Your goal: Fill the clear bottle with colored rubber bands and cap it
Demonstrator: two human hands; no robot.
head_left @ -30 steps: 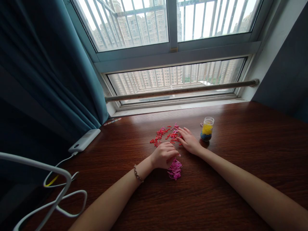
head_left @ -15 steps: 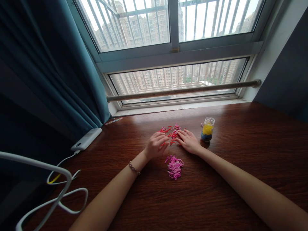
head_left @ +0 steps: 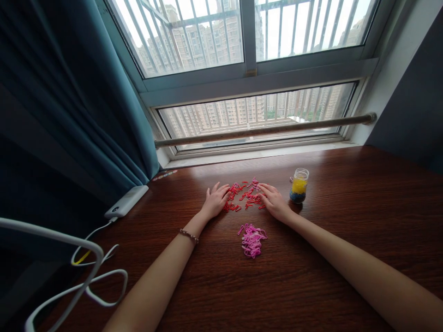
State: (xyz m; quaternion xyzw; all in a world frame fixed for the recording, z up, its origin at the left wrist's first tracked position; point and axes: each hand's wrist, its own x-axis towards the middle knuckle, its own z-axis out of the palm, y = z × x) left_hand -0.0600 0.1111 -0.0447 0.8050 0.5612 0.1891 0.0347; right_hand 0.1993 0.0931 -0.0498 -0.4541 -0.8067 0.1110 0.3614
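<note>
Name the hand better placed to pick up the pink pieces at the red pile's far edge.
Probably the right: the right hand has its fingertips close beside those pink pieces, while the left hand is farther off, at the left edge of the red pile.

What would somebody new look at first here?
Probably the bright pink pile, lying on the dark table nearest the person. Beyond it, red pieces are scattered between the left grip and the right grip. The clear jar, yellow above blue inside, stands right of them.
</note>
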